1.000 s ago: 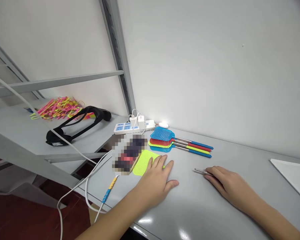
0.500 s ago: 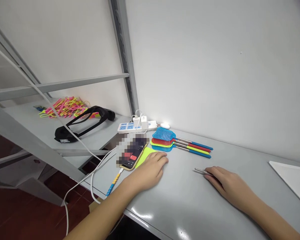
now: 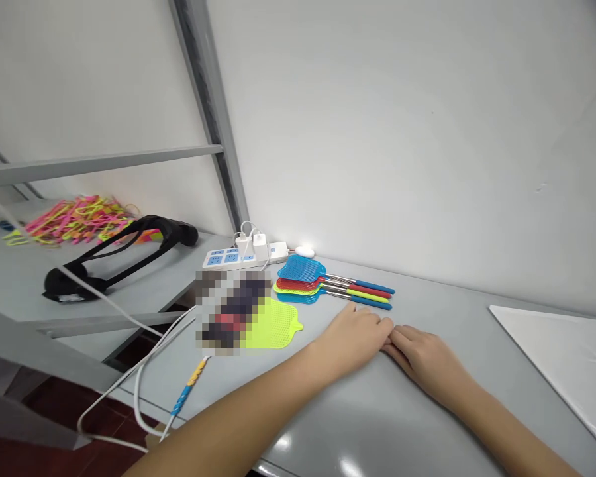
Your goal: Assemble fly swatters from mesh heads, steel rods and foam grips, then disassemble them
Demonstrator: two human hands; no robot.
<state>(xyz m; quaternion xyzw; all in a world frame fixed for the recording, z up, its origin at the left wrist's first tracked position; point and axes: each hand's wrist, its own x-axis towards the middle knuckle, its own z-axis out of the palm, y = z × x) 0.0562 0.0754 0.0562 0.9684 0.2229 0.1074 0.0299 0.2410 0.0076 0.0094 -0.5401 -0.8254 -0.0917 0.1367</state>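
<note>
My left hand [image 3: 360, 334] is closed, knuckles up, its fingertips meeting those of my right hand [image 3: 430, 358] just above the table. My right hand is also closed, around the thin metal rod that showed at its fingertips a moment ago; the fingers now hide it. What my left fingers grip there is hidden too. Beyond my left hand lies a stack of fly swatters [image 3: 302, 268] in blue, red and yellow-green, with metal shafts and coloured grips. Nearer my left forearm lies a loose yellow-green swatter head [image 3: 278, 324], partly under a blurred-out phone [image 3: 233, 318].
A white power strip [image 3: 278, 253] with plugged chargers stands against the wall. White cables [image 3: 139, 391] hang over the left table edge. On the left shelf are a black headset [image 3: 153, 245] and a pile of pink and yellow items [image 3: 84, 218]. A white sheet [image 3: 551, 351] lies at right.
My left hand has moved right, off the yellow-green swatter head, to meet my right hand. The metal rod at my right fingertips is now covered. The view has swung right.
</note>
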